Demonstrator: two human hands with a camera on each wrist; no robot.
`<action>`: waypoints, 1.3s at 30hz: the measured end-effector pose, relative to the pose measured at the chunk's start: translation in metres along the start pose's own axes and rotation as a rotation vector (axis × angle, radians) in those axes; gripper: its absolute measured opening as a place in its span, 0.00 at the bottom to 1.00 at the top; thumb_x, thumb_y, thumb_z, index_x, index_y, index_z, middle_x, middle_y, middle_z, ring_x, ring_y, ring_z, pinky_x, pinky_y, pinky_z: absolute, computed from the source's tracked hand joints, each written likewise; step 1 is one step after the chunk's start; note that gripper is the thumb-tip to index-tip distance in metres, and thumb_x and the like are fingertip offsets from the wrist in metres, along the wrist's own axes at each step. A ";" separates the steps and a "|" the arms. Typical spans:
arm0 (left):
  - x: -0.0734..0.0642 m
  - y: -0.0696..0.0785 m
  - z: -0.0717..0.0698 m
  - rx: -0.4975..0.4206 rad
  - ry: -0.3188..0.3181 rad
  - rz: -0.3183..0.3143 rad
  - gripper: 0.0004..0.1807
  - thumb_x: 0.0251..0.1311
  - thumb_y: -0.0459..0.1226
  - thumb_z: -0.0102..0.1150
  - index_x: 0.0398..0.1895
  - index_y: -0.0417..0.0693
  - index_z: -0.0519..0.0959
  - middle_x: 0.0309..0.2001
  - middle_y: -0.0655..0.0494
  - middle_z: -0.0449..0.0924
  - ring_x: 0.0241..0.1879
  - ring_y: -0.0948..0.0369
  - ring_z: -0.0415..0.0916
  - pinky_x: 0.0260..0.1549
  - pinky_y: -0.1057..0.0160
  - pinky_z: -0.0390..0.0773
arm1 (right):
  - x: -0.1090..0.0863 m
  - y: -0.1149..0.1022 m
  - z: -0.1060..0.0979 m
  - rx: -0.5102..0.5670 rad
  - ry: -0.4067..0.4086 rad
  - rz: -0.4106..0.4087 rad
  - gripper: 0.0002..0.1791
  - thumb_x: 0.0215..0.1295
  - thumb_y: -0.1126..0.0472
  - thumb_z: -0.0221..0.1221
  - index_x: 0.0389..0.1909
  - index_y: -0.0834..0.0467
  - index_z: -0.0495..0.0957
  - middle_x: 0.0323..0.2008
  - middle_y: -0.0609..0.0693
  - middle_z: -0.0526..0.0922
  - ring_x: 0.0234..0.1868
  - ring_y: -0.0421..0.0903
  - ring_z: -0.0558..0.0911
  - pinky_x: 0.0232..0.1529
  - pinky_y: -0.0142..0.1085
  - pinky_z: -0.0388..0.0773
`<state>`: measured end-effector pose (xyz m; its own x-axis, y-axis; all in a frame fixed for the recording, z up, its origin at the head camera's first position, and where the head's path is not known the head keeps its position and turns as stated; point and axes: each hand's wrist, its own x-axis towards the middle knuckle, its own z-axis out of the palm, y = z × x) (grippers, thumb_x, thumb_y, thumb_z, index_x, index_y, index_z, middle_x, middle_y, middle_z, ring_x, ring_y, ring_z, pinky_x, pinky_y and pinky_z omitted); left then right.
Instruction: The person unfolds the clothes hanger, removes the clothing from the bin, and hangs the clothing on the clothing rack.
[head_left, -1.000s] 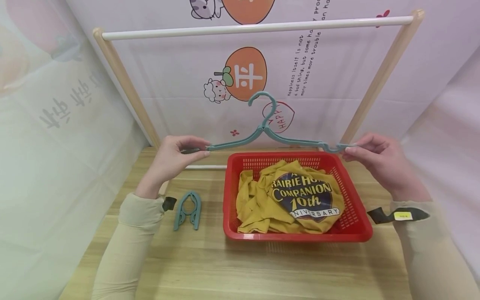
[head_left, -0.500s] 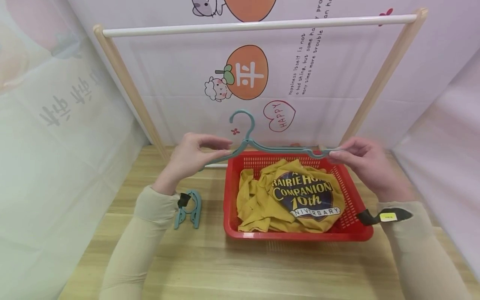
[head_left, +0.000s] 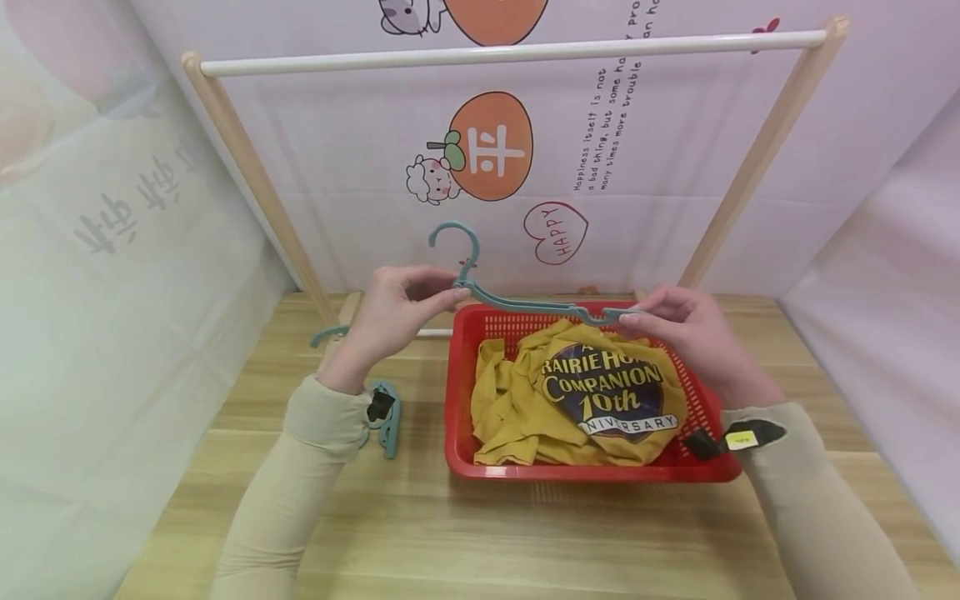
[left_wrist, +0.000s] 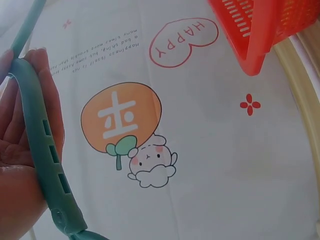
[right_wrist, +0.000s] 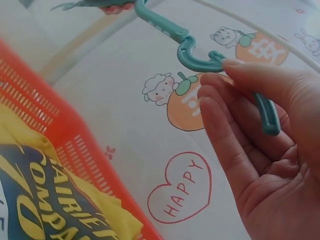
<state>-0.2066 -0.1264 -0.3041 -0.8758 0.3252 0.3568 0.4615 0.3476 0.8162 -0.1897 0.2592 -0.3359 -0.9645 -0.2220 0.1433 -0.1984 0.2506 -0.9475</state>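
A teal plastic clothes hanger (head_left: 525,307) is held up above the back rim of a red basket (head_left: 585,473), its hook pointing up. My left hand (head_left: 401,312) pinches it near the middle, just below the hook. One arm of the hanger runs behind that hand, and its end shows left of the wrist. At the opposite end, my right hand (head_left: 675,325) pinches the notched tip between thumb and fingers; the right wrist view shows the hanger tip (right_wrist: 267,117) lying across the palm. In the basket lies a crumpled yellow garment (head_left: 517,408) with a dark printed emblem.
A second teal hanger (head_left: 389,429), folded up, lies on the wooden table (head_left: 525,542), partly hidden by my left wrist. Behind the basket stands a rack with a white rail (head_left: 517,54) and wooden posts (head_left: 255,175). A printed cloth (head_left: 360,158) hangs behind it.
My left hand has slid along the hanger from its left end to near the hook. The hanger and my right hand have shifted left.
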 end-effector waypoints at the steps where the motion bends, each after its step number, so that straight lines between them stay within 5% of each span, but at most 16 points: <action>1: 0.000 0.000 -0.001 -0.004 0.001 0.009 0.15 0.63 0.46 0.71 0.48 0.48 0.88 0.39 0.60 0.88 0.37 0.59 0.85 0.41 0.58 0.85 | 0.001 0.000 0.000 -0.016 -0.013 0.007 0.09 0.68 0.60 0.67 0.43 0.61 0.83 0.39 0.51 0.89 0.42 0.47 0.88 0.47 0.33 0.83; 12: -0.007 -0.004 -0.012 0.042 0.042 -0.044 0.16 0.63 0.48 0.71 0.47 0.49 0.88 0.40 0.60 0.87 0.37 0.62 0.85 0.41 0.58 0.85 | 0.020 0.009 -0.012 -0.283 -0.015 0.215 0.34 0.63 0.37 0.67 0.61 0.57 0.81 0.54 0.53 0.85 0.55 0.48 0.79 0.55 0.41 0.77; 20: -0.008 -0.007 -0.014 0.045 0.036 -0.033 0.15 0.63 0.47 0.71 0.46 0.48 0.88 0.39 0.60 0.88 0.36 0.62 0.85 0.39 0.58 0.85 | 0.047 0.040 -0.014 -0.361 -0.096 0.240 0.36 0.60 0.34 0.68 0.58 0.58 0.82 0.54 0.57 0.84 0.56 0.55 0.79 0.58 0.54 0.74; 31: -0.008 -0.011 -0.016 0.036 0.026 -0.014 0.14 0.63 0.45 0.71 0.45 0.47 0.88 0.37 0.59 0.88 0.35 0.58 0.85 0.39 0.58 0.85 | 0.062 0.076 -0.002 -0.480 -0.232 0.319 0.33 0.62 0.39 0.69 0.59 0.59 0.82 0.59 0.61 0.80 0.55 0.56 0.79 0.55 0.46 0.77; 39: -0.009 -0.011 -0.017 0.035 0.018 -0.026 0.13 0.62 0.45 0.72 0.44 0.47 0.88 0.35 0.59 0.88 0.35 0.58 0.85 0.38 0.58 0.85 | 0.060 0.085 0.002 -0.411 -0.230 0.329 0.32 0.60 0.43 0.72 0.58 0.61 0.83 0.53 0.58 0.83 0.46 0.51 0.82 0.45 0.35 0.80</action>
<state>-0.2060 -0.1482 -0.3086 -0.8897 0.3003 0.3439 0.4432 0.3867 0.8088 -0.2644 0.2651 -0.4088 -0.9333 -0.2582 -0.2495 0.0096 0.6767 -0.7362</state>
